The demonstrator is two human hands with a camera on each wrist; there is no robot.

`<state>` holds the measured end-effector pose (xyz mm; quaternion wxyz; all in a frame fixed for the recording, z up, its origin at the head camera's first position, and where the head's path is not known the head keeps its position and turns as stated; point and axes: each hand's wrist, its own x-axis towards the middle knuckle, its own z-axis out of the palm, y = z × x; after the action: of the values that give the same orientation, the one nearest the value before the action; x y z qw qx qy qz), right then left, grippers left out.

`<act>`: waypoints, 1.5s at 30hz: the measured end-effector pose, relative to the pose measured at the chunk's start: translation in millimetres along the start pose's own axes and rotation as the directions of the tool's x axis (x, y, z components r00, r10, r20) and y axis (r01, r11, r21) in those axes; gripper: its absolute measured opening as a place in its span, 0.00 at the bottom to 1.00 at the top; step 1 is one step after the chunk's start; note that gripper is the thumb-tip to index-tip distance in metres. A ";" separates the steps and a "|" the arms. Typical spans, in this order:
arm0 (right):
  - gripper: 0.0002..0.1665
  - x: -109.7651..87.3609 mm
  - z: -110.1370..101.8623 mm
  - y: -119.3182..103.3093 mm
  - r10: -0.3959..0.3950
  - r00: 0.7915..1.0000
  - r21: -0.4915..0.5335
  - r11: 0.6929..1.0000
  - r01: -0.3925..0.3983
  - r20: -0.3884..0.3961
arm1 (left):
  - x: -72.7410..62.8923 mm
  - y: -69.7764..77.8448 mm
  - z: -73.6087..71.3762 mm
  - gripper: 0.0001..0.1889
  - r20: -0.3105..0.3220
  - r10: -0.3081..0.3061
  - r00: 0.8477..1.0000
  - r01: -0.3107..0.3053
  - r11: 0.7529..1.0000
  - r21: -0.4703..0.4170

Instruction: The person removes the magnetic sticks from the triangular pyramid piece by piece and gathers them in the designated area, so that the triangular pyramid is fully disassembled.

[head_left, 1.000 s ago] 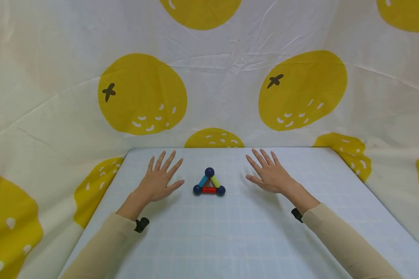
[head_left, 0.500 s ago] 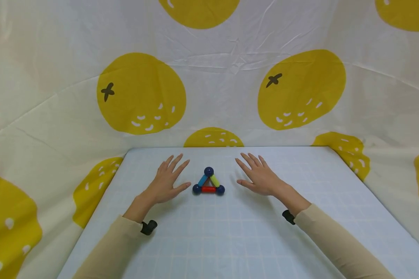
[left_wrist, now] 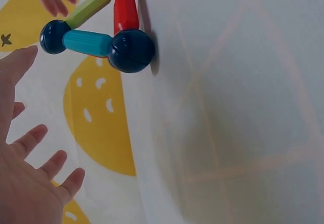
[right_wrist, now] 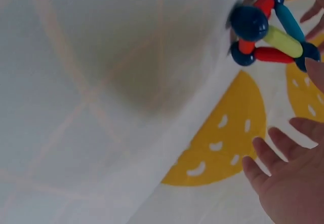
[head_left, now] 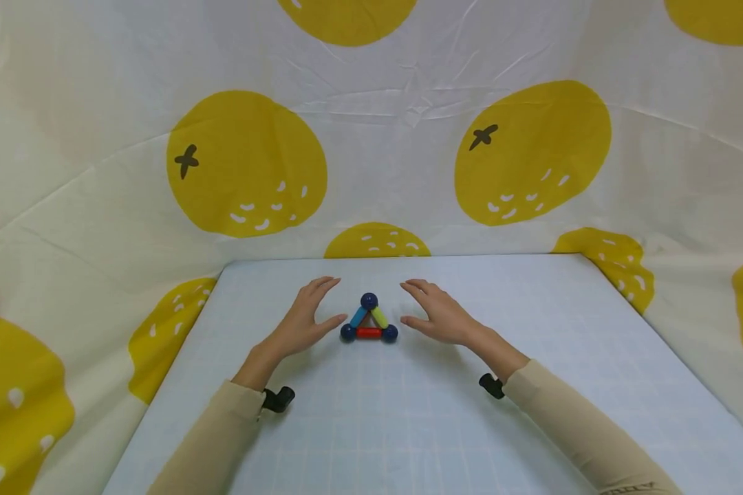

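A small pyramid of magnetic rods and balls (head_left: 369, 333) stands mid-table in the head view. Its dark blue balls are joined by red, light blue and yellow-green rods; the right wrist view shows further red rods at its back. My left hand (head_left: 302, 322) hovers just left of it, thumb apart from the fingers, thumb tip close to the lower left ball (left_wrist: 131, 50). On the other side, my right hand (head_left: 441, 315) faces it with fingers slightly bent and thumb tip near the lower right ball (right_wrist: 249, 23). Nothing is in either hand.
A pale checked cloth covers the table (head_left: 371, 426). Behind and at both sides hangs a white curtain (head_left: 396, 172) printed with large yellow fruit. A black wrist strap mount (head_left: 278, 399) sits on the left wrist, and a similar black mount (head_left: 491, 386) on the right.
Both hands have moved inward from either side toward the pyramid, their spread fingers drawing together and bending a little. The pyramid has stayed in place.
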<state>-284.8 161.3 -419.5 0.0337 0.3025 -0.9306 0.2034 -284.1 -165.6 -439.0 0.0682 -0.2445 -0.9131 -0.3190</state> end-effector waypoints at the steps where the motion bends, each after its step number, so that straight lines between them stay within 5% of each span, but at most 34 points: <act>1: 0.43 1.4 1.6 -1.1 0.011 1.000 0.021 1.000 -0.011 0.000 | 1.7 0.6 1.1 0.39 -0.002 -0.003 1.000 0.003 1.000 -0.017; 8: 0.40 15.2 11.9 -9.4 0.063 0.998 0.145 0.987 -0.063 0.007 | 16.5 8.0 7.9 0.35 -0.022 -0.010 1.000 0.008 0.996 -0.085; 23: 0.23 39.7 33.9 -16.6 0.006 0.999 0.304 0.953 0.004 -0.034 | 39.0 21.4 21.6 0.26 0.002 -0.011 1.000 0.011 0.993 -0.116; 33: 0.08 48.8 36.5 -23.4 -0.017 0.999 0.300 0.953 0.031 -0.048 | 45.6 25.2 27.7 0.19 -0.004 0.047 0.999 -0.047 0.988 -0.146; 45: 0.07 49.8 39.5 -20.3 0.006 0.999 0.346 0.938 0.007 -0.037 | 45.0 28.6 29.7 0.14 0.025 0.035 0.999 -0.029 0.981 -0.194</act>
<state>-311.3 103.2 -439.2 -0.0027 0.2999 -0.8795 0.3696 -308.3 -109.8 -434.1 0.0361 -0.2691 -0.8746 -0.4016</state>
